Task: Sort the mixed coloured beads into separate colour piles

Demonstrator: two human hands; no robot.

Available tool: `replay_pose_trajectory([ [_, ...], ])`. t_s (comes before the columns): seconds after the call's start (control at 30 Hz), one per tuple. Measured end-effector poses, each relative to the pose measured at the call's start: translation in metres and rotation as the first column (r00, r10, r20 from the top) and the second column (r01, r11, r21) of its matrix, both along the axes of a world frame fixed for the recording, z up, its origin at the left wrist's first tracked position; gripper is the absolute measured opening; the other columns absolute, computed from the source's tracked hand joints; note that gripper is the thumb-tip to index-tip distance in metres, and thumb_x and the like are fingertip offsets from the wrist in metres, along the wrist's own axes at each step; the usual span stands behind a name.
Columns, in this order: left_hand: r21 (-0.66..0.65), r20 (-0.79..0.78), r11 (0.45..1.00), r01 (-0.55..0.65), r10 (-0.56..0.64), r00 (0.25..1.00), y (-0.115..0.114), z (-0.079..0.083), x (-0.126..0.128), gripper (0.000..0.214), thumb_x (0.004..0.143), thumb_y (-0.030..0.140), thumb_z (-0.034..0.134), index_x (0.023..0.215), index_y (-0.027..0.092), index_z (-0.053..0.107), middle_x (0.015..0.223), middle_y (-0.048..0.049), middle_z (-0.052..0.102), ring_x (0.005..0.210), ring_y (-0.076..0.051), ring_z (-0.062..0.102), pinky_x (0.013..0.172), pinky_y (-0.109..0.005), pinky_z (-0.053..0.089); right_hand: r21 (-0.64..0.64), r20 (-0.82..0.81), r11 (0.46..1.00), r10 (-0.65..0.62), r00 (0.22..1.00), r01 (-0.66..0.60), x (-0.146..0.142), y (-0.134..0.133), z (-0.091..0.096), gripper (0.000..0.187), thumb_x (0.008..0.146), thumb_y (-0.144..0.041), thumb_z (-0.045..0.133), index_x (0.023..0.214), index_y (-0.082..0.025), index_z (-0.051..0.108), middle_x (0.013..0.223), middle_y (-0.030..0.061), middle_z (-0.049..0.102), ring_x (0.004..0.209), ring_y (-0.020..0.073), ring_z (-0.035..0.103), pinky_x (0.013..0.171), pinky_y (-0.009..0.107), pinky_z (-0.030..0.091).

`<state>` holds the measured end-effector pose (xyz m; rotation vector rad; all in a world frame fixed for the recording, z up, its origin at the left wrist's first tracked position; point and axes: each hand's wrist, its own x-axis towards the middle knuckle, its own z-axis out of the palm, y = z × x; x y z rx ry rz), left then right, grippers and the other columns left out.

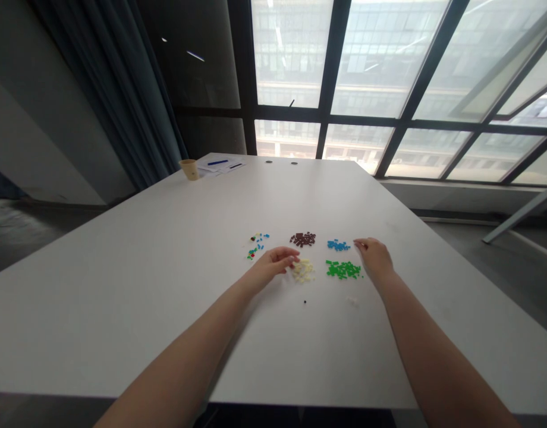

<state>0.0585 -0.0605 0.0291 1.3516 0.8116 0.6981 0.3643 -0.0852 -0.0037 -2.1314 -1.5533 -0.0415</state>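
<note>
My left hand (280,260) is over the left edge of a pile of cream toy bricks (304,271), with its fingers bent and their tips close together. Whatever is between those tips is too small to make out. Just right of a small pile of blue toy bricks (338,245) is my right hand (375,257), thumb and fingertips pinched together; their contents cannot be made out. Green toy bricks (343,270) lie between the hands, nearer to me than the blue ones. Dark brown bricks (303,239) form a pile behind the cream one.
Mixed small bricks (258,242) are scattered beyond my left hand. A black piece (305,302) and pale clear pieces (352,301) lie nearer me on the white table (166,267). A paper cup (190,170), papers and a blue pen (217,162) are at the far left.
</note>
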Motion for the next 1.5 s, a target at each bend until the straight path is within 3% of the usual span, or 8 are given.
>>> replay_pose_trajectory([
  [0.1, 0.037, 0.078, 0.959, -0.280, 0.277, 0.958, 0.017, 0.006, -0.015, 0.030, 0.064, 0.037, 0.065, 0.088, 0.020, 0.062, 0.091, -0.0038, 0.063, 0.074, -0.011, 0.055, 0.064, -0.021, 0.039, 0.012, -0.038, 1.000, -0.021, 0.999, 0.022, 0.010, -0.004, 0.001, 0.028, 0.080, -0.028, 0.045, 0.089, -0.017, 0.069, 0.089, 0.0089, 0.066, 0.080, 0.0174, 0.057, 0.074, 0.028, 0.040],
  [0.3, -0.008, 0.149, 0.695, -0.719, 0.712, 0.686, 0.044, 0.008, -0.044, 0.017, 0.063, 0.029, 0.059, 0.078, 0.021, 0.058, 0.085, -0.0015, 0.061, 0.068, -0.009, 0.054, 0.057, -0.020, 0.038, -0.054, 0.001, 0.993, 0.105, 0.995, -0.104, 0.006, -0.007, -0.002, 0.030, 0.080, -0.024, 0.044, 0.098, -0.020, 0.068, 0.088, 0.0081, 0.064, 0.076, 0.0161, 0.056, 0.074, 0.028, 0.040],
  [0.67, 0.056, 0.105, 0.663, -0.746, 0.739, 0.665, 0.052, 0.002, -0.050, 0.015, 0.065, 0.023, 0.053, 0.079, 0.021, 0.057, 0.085, -0.0013, 0.061, 0.066, -0.009, 0.053, 0.055, -0.020, 0.037, -0.168, 0.048, 0.975, 0.155, 0.987, -0.145, 0.004, -0.010, -0.002, 0.032, 0.079, -0.026, 0.044, 0.098, -0.022, 0.069, 0.083, 0.0073, 0.064, 0.071, 0.0160, 0.054, 0.068, 0.027, 0.039],
  [0.93, 0.448, -0.036, 0.530, -0.720, 0.815, 0.578, 0.065, -0.019, -0.066, 0.016, 0.065, 0.010, 0.052, 0.072, 0.019, 0.063, 0.081, -0.0058, 0.062, 0.071, -0.015, 0.053, 0.067, -0.027, 0.040, 0.151, -0.165, 0.988, -0.016, 0.986, 0.041, 0.003, -0.014, 0.019, 0.038, 0.072, -0.038, 0.046, 0.090, -0.015, 0.070, 0.058, 0.0034, 0.057, 0.053, 0.0138, 0.046, 0.056, 0.026, 0.035],
  [1.13, 0.575, -0.352, 0.603, -0.553, 0.793, 0.498, 0.062, -0.031, -0.069, 0.010, 0.057, 0.015, 0.064, 0.064, 0.022, 0.067, 0.089, -0.0098, 0.063, 0.092, -0.027, 0.052, 0.073, -0.033, 0.037, 0.129, -0.190, 0.991, -0.016, 0.982, 0.041, -0.002, -0.015, 0.021, 0.043, 0.070, -0.046, 0.045, 0.083, -0.015, 0.070, 0.045, -0.0013, 0.043, 0.045, 0.0120, 0.039, 0.049, 0.025, 0.029],
  [1.33, 0.581, -0.376, 0.617, -0.530, 0.781, 0.498, 0.061, -0.031, -0.069, 0.005, 0.053, 0.019, 0.068, 0.053, 0.022, 0.064, 0.079, -0.0085, 0.063, 0.091, -0.028, 0.053, 0.071, -0.032, 0.037, 0.102, -0.191, 0.994, -0.014, 0.981, 0.034, -0.007, -0.015, 0.023, 0.043, 0.068, -0.047, 0.045, 0.082, -0.015, 0.070, 0.045, -0.0010, 0.044, 0.045, 0.0119, 0.039, 0.049, 0.025, 0.028],
  [1.43, 0.531, -0.345, 0.654, -0.538, 0.747, 0.568, 0.060, -0.026, -0.063, 0.004, 0.055, 0.019, 0.068, 0.054, 0.020, 0.064, 0.072, -0.0079, 0.062, 0.081, -0.025, 0.055, 0.065, -0.030, 0.036, 0.094, -0.193, 0.995, -0.012, 0.981, 0.031, -0.008, -0.016, 0.025, 0.044, 0.068, -0.046, 0.044, 0.082, -0.015, 0.070, 0.045, -0.0009, 0.044, 0.044, 0.0119, 0.038, 0.048, 0.025, 0.028],
  [1.5, 0.336, -0.260, 0.727, -0.599, 0.683, 0.683, 0.054, -0.017, -0.053, 0.008, 0.055, 0.022, 0.070, 0.060, 0.018, 0.065, 0.064, -0.0061, 0.060, 0.070, -0.020, 0.054, 0.059, -0.027, 0.036, 0.099, -0.189, 0.995, -0.010, 0.982, 0.029, -0.008, -0.016, 0.026, 0.044, 0.068, -0.047, 0.044, 0.082, -0.014, 0.071, 0.045, -0.0009, 0.043, 0.044, 0.0120, 0.039, 0.048, 0.025, 0.028],
])
